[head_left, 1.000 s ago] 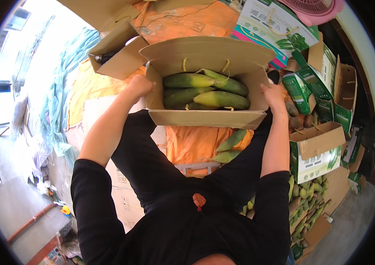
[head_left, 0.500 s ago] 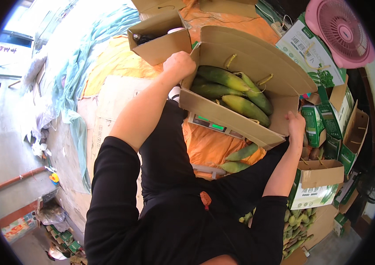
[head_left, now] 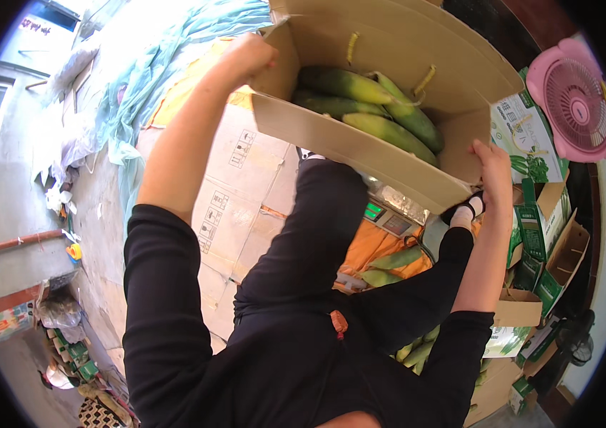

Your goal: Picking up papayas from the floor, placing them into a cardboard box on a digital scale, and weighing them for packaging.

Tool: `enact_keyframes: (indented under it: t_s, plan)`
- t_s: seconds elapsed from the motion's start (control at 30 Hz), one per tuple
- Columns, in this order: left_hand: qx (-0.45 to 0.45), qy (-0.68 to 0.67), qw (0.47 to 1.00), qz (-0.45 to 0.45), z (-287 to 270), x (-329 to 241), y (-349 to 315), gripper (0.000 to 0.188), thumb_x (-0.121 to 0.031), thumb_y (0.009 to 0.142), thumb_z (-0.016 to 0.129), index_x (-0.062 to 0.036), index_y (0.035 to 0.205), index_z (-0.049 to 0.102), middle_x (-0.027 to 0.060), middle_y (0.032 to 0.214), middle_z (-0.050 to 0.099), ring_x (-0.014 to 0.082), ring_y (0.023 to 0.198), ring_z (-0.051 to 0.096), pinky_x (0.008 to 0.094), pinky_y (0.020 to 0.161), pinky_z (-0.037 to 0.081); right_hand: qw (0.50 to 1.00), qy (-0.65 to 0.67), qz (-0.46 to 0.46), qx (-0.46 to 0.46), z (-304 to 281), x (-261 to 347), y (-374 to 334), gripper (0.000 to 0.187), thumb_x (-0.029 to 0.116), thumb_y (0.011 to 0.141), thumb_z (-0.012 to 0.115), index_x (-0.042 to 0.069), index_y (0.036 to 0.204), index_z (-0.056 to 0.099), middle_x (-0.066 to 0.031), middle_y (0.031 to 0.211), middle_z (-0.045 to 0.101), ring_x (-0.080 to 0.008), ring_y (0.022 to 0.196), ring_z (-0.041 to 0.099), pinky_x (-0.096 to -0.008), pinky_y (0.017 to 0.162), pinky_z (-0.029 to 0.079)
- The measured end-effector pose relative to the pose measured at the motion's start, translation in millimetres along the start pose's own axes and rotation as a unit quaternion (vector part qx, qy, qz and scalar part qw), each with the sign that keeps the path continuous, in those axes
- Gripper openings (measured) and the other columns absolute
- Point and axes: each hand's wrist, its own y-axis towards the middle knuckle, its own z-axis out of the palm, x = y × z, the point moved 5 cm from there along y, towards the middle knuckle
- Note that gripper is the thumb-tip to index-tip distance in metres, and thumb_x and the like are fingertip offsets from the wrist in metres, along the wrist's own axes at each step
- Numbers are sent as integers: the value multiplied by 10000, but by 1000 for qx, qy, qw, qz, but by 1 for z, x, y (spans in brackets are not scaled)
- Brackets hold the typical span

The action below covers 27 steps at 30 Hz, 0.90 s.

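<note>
An open cardboard box (head_left: 346, 139) is held up in front of me, tilted so that its inside faces me. Several large green radishes (head_left: 381, 128) lie in it, and yellow rope handles (head_left: 353, 48) hang on its far wall. My left hand (head_left: 249, 57) is closed around the box's left edge. On the opposite side, my right hand (head_left: 493, 167) grips the right edge, fingers partly hidden by the cardboard. Below the box, a scale (head_left: 391, 220) with a lit green display is partly covered.
Loose radishes (head_left: 397, 258) lie on orange sheeting (head_left: 363, 246) by my legs. Flattened cardboard (head_left: 224, 185) covers the floor to the left, beside teal cloth (head_left: 121, 107). At right stand a pink fan (head_left: 577, 103) and green-and-white cartons (head_left: 524, 139).
Both hands have raised the box off the scale and moved it up and toward the far side. My legs have shifted, and more of the cardboard floor shows.
</note>
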Motion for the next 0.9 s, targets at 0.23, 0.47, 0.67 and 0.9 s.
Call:
enact_keyframes:
  t_s: [0.23, 0.47, 0.67, 0.9]
  plan:
    - [-94, -43, 992, -69, -89, 136, -66, 234, -228, 751, 607, -4, 699, 649, 107, 644, 597, 195, 584, 552, 356, 583, 440, 990, -49, -11, 135, 140, 47, -12, 277, 246, 850, 618, -19, 919, 659, -73, 767, 640, -158, 644, 586, -312, 556, 453]
    - [-118, 294, 948, 41, -122, 337, -169, 223, -233, 778, 572, -28, 752, 655, 201, 725, 636, 370, 667, 616, 467, 584, 472, 955, -162, -17, 249, 327, 15, -72, 222, 148, 760, 596, -54, 776, 686, -270, 833, 658, -368, 813, 672, -406, 722, 533]
    - [-52, 173, 967, -178, -102, 498, -306, 345, -251, 806, 544, 42, 628, 585, 180, 521, 514, 243, 470, 447, 450, 486, 340, 584, -448, -458, 498, 458, -25, -204, 105, 153, 658, 667, 83, 714, 722, -111, 726, 694, -290, 689, 679, -426, 585, 531]
    - [378, 578, 722, -40, 3, 626, -430, 477, -433, 949, 401, -103, 839, 728, 89, 887, 717, 259, 878, 689, 434, 731, 542, 581, -266, -57, 767, 499, -143, -303, 242, 193, 732, 732, 36, 907, 678, -153, 854, 667, -276, 765, 659, -404, 585, 558]
